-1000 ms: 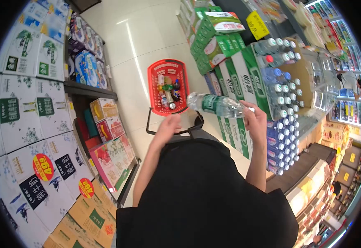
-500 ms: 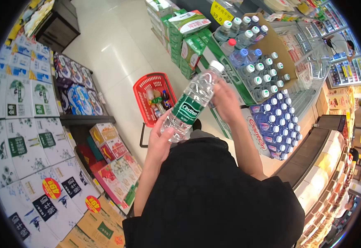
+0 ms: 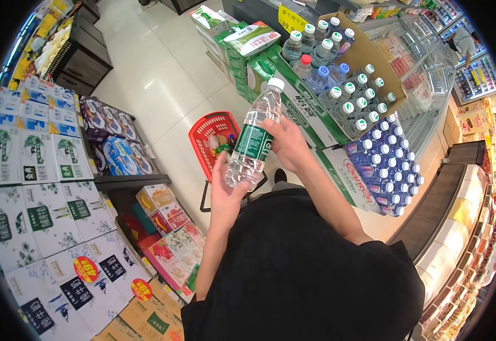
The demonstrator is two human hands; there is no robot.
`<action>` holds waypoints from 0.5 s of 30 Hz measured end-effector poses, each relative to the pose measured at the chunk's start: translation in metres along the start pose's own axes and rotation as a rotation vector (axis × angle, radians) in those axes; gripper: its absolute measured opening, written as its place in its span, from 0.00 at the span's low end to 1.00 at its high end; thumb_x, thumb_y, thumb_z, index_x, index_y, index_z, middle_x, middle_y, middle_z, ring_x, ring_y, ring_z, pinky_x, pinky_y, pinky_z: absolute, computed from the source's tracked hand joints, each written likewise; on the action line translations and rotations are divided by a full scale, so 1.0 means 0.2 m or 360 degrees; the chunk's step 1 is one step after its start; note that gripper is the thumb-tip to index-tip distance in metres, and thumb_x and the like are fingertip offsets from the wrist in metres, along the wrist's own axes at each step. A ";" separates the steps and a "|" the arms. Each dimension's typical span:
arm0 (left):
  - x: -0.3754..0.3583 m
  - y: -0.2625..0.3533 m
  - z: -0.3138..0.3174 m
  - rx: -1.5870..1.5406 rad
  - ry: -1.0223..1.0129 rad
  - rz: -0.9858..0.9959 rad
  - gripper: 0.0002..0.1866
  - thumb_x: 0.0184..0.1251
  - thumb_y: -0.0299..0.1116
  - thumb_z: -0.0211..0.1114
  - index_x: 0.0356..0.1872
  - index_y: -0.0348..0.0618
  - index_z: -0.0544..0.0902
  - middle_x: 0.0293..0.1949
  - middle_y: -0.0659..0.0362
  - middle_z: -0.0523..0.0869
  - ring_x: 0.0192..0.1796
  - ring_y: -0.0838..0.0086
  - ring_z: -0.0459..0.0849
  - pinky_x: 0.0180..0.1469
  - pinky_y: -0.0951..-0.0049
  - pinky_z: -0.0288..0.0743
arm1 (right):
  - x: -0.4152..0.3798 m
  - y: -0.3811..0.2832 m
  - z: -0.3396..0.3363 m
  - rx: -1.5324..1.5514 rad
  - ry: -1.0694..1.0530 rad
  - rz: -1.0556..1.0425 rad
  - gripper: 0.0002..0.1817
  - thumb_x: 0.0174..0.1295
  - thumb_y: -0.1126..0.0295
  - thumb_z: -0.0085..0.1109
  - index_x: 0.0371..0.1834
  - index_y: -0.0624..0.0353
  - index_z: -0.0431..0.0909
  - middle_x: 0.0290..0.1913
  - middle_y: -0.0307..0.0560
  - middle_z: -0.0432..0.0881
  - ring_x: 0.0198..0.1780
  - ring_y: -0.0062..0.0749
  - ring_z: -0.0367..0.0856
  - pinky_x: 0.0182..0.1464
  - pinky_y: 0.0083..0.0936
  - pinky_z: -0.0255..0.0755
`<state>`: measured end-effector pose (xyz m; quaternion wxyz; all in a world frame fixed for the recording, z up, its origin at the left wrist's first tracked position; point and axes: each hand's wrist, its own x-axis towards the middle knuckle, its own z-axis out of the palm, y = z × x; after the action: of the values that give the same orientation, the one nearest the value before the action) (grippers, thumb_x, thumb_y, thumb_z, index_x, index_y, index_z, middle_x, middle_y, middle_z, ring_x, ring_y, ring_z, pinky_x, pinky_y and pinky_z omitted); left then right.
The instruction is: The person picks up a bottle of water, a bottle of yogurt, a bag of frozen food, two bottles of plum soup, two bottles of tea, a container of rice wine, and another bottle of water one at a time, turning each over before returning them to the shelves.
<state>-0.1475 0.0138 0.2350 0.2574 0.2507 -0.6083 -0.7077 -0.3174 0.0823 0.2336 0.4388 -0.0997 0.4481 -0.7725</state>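
A clear plastic water bottle (image 3: pixel 255 137) with a white cap and a green label is held tilted in front of my body, cap pointing away from me. My left hand (image 3: pixel 225 190) cups its lower end, thumb on one side and fingers on the other. Higher up, my right hand (image 3: pixel 288 142) grips its side, thumb over the label's edge and the other fingers mostly hidden behind. Beyond the bottle, on the floor, stands a red shopping basket (image 3: pixel 198 132) with several packaged items in it, partly covered by the bottle and my left hand.
An open carton (image 3: pixel 300 98) of capped bottles stands to the right, above stacked green boxes. Beside it is a block of blue-labelled bottles (image 3: pixel 381 165). Stacked milk cartons (image 3: pixel 49 216) fill the left side. Tiled floor (image 3: pixel 146 62) runs ahead between the displays.
My right hand has come onto the bottle's label. The bottle has turned about its length, so a different side of the label faces me. The view has shifted slightly.
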 end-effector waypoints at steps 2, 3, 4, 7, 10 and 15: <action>-0.02 -0.08 -0.06 -0.0859 -0.0246 -0.0584 0.30 0.66 0.34 0.58 0.65 0.35 0.58 0.56 0.51 0.73 0.53 0.65 0.78 0.54 0.67 0.74 | -0.01 -0.01 -0.01 -0.0020 0.0006 0.0016 0.24 0.64 0.63 0.54 0.59 0.64 0.63 0.51 0.46 0.76 0.52 0.29 0.76 0.52 0.30 0.73; -0.02 -0.07 -0.06 -0.0943 -0.0444 -0.0628 0.23 0.71 0.38 0.51 0.61 0.36 0.62 0.51 0.52 0.78 0.49 0.65 0.80 0.50 0.66 0.75 | -0.01 -0.02 -0.01 -0.0086 -0.0012 -0.0014 0.24 0.64 0.64 0.55 0.59 0.64 0.63 0.50 0.46 0.76 0.52 0.29 0.76 0.52 0.30 0.73; -0.02 -0.08 -0.07 -0.0939 -0.0443 -0.0637 0.23 0.71 0.38 0.51 0.61 0.36 0.62 0.51 0.52 0.78 0.49 0.65 0.80 0.50 0.66 0.75 | -0.02 -0.02 0.00 -0.0154 -0.0030 -0.0042 0.24 0.64 0.64 0.55 0.59 0.65 0.63 0.50 0.46 0.76 0.52 0.28 0.76 0.52 0.29 0.73; -0.03 -0.11 -0.04 -0.0852 -0.0525 -0.0682 0.30 0.67 0.48 0.55 0.60 0.34 0.63 0.51 0.50 0.78 0.47 0.64 0.82 0.46 0.68 0.76 | -0.04 -0.03 0.00 -0.0172 -0.0066 -0.0044 0.25 0.65 0.61 0.53 0.60 0.63 0.64 0.51 0.44 0.76 0.52 0.26 0.74 0.53 0.27 0.70; -0.06 -0.11 -0.01 -0.0843 -0.0529 -0.0584 0.28 0.66 0.43 0.58 0.60 0.34 0.63 0.51 0.51 0.78 0.48 0.65 0.81 0.48 0.68 0.75 | -0.05 -0.01 0.00 -0.0114 -0.0076 -0.0034 0.25 0.67 0.58 0.50 0.61 0.64 0.64 0.52 0.44 0.75 0.55 0.26 0.71 0.58 0.27 0.65; -0.07 -0.11 0.01 -0.0543 -0.0244 -0.0524 0.33 0.55 0.30 0.69 0.60 0.34 0.62 0.52 0.55 0.75 0.55 0.72 0.75 0.60 0.70 0.66 | -0.07 0.00 0.00 0.0036 -0.0072 0.0033 0.26 0.70 0.56 0.45 0.63 0.63 0.61 0.56 0.44 0.72 0.58 0.26 0.68 0.62 0.27 0.60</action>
<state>-0.1396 0.0287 0.2141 0.1303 0.2449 -0.4487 -0.8495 -0.3082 0.0926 0.2367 0.4579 -0.1076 0.4304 -0.7704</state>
